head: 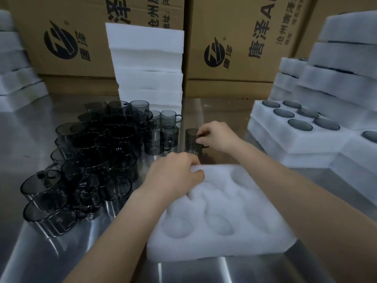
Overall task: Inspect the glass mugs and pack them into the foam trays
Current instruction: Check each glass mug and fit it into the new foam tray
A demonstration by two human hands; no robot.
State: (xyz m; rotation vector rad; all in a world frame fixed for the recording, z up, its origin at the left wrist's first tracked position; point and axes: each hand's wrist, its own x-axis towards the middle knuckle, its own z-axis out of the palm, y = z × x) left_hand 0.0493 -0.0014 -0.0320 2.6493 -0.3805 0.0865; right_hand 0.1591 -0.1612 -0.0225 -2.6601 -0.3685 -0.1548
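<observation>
A white foam tray [222, 244] with several round hollows lies in front of me on the steel table; every hollow I can see holds nothing. My left hand [173, 174] grips the tray's far left corner with curled fingers. Just beyond the tray stands a single smoky glass mug [191, 139], upright, and my right hand [218, 136] holds it at its handle side. A dense cluster of smoky glass mugs [98, 160] in two sizes fills the table to the left.
A stack of blank foam trays [148, 64] stands at the back centre against cardboard boxes [234, 41]. Packed foam trays [302, 127] holding mugs pile up on the right. More foam stacks [16, 74] sit at the far left.
</observation>
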